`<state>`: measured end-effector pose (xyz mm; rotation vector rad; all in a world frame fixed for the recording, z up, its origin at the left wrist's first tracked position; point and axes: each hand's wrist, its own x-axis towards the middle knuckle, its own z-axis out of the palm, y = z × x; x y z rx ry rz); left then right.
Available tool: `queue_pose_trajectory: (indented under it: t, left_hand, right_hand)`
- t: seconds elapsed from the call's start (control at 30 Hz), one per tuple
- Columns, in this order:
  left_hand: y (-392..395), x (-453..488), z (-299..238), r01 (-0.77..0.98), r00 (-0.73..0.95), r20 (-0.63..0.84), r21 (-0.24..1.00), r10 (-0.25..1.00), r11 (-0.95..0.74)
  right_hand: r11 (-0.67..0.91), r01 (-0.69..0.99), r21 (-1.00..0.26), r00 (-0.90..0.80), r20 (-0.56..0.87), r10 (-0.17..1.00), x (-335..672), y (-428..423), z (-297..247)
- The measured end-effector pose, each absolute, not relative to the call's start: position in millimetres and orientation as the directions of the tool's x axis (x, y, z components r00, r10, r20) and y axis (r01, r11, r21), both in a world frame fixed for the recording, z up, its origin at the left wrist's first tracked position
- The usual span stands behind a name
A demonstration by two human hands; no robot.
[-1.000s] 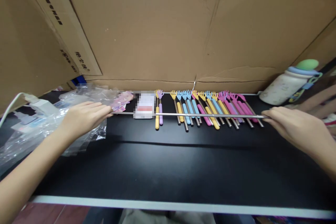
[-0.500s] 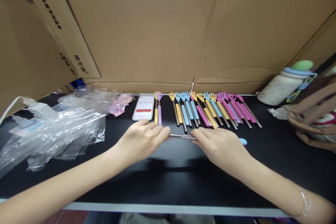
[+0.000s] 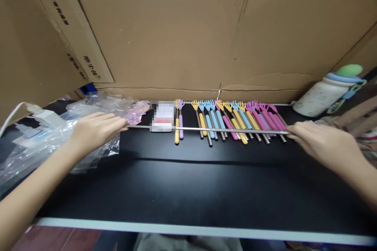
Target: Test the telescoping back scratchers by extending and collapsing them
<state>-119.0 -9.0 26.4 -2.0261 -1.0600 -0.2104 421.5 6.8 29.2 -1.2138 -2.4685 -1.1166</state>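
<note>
Between my two hands stretches a telescopic back scratcher [image 3: 194, 128], its thin metal rod drawn out long and roughly level above the table. My left hand [image 3: 98, 127] is closed around one end, over the plastic bags. At the other end my right hand [image 3: 319, 141] grips it, and both ends are hidden in the fingers. Behind the rod lie several back scratchers [image 3: 235, 119] in a row, with yellow, blue, pink and purple claw heads and grips. A yellow back scratcher [image 3: 177, 137] and a purple one [image 3: 181, 121] lie apart, beside the phone.
A phone [image 3: 162, 117], partly blurred out, lies left of the row. Clear plastic bags [image 3: 85, 160] and a white charger [image 3: 48, 119] cover the left side. At right stand a tilted bottle [image 3: 324, 96] and a brown bag [image 3: 350, 119]. Cardboard [image 3: 165, 35] walls the back.
My hands have moved far apart, left and right, and the rod between them has lengthened from a short piece to a long one. It is also held farther back.
</note>
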Motion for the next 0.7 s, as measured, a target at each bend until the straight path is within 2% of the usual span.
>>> queue_pose_trajectory:
  t: [0.13, 0.23, 0.33, 0.43, 0.5, 0.57, 0.7]
  left_hand:
    - [-12, -133, 31, 0.718, 0.636, 0.462, -0.647, 0.617, -0.256]
    - [-8, -121, 36, 0.754, 0.614, 0.526, -0.612, 0.589, -0.239]
    - [-5, -94, 38, 0.73, 0.677, 0.549, -0.586, 0.489, -0.352]
    - [-8, -49, 37, 0.667, 0.744, 0.543, -0.567, 0.39, -0.483]
    - [-14, -16, 38, 0.638, 0.762, 0.55, -0.545, 0.344, -0.544]
    - [-21, 12, 40, 0.628, 0.767, 0.549, -0.536, 0.332, -0.564]
    - [-32, 38, 45, 0.646, 0.75, 0.57, -0.524, 0.335, -0.556]
  right_hand:
    - [0.336, 0.79, 0.512, -0.596, 0.517, 0.614, 452, 8, 34]
    - [0.327, 0.788, 0.521, -0.603, 0.548, 0.579, 449, 7, 38]
    - [0.34, 0.779, 0.527, -0.619, 0.56, 0.551, 421, 1, 41]
    - [0.43, 0.714, 0.553, -0.699, 0.527, 0.483, 368, -11, 41]
    - [0.53, 0.68, 0.507, -0.733, 0.49, 0.471, 327, -21, 40]
    - [0.568, 0.671, 0.477, -0.738, 0.501, 0.451, 293, -30, 40]
    - [0.543, 0.715, 0.44, -0.693, 0.549, 0.468, 258, -40, 42]
